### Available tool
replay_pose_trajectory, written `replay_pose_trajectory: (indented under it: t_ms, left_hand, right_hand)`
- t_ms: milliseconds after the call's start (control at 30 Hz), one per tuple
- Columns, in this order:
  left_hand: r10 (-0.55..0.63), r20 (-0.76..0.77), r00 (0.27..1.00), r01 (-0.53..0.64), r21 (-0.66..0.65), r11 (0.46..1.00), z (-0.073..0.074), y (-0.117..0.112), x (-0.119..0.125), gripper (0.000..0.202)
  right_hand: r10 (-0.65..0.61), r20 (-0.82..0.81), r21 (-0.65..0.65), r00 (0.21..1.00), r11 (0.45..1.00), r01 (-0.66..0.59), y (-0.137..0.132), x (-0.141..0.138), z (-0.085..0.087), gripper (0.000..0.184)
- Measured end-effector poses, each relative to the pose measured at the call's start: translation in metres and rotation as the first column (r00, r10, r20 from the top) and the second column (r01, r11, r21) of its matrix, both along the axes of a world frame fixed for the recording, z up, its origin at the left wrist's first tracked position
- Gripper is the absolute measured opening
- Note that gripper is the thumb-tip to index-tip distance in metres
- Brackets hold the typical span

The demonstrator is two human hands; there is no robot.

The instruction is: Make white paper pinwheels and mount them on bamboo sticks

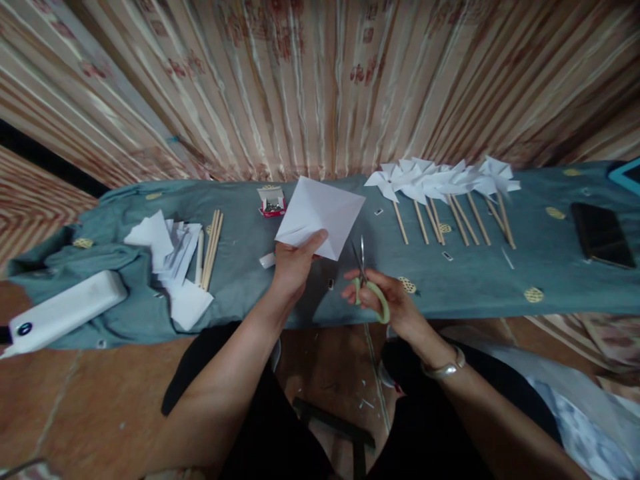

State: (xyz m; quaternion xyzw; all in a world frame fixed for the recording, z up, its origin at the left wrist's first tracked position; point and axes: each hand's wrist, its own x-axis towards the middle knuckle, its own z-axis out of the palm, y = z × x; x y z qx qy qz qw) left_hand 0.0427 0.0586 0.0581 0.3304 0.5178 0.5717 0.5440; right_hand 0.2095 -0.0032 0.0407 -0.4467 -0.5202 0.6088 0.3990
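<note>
My left hand (pixel 295 263) grips a square sheet of white paper (pixel 325 207) near its lower corner, thumb on top. Creases run across the sheet, and one slit shows at its left side. In my right hand (pixel 383 297) is a pair of scissors (pixel 373 290) with pale green handles. The blades point up and away, slightly parted, just right of the paper and not touching it. Behind the paper's left edge stands a small open red and white box (pixel 273 202) with little metal pieces inside.
Several paper pinwheels on sticks (pixel 440 183) lie at the back right. Left are folded white papers (pixel 175 250) and loose wooden sticks (pixel 213 250). A white elongated device (pixel 70 310) sits at the far left, a dark phone (pixel 603 233) at the right. Green cloth (pixel 480 280) covers the table.
</note>
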Motion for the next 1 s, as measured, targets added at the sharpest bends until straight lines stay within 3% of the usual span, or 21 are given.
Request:
replay_pose_trajectory:
  t_ms: [167,367,1000]
  left_hand:
    - [0.017,0.043,0.999,-0.018,0.021,1.000,0.001,0.001,0.000,0.032]
    - [-0.016,0.041,0.999,0.014,0.044,0.999,-0.005,-0.001,0.006,0.022]
    - [0.013,0.055,0.998,-0.015,0.023,1.000,-0.005,-0.003,0.012,0.027]
  right_hand:
    - [0.111,0.002,-0.055,0.994,0.992,-0.111,-0.010,-0.007,-0.008,0.046]
    - [0.098,-0.024,-0.085,0.995,0.991,-0.100,-0.007,-0.006,-0.009,0.044]
    - [0.083,-0.022,-0.073,0.996,0.994,-0.084,-0.005,-0.005,-0.010,0.046]
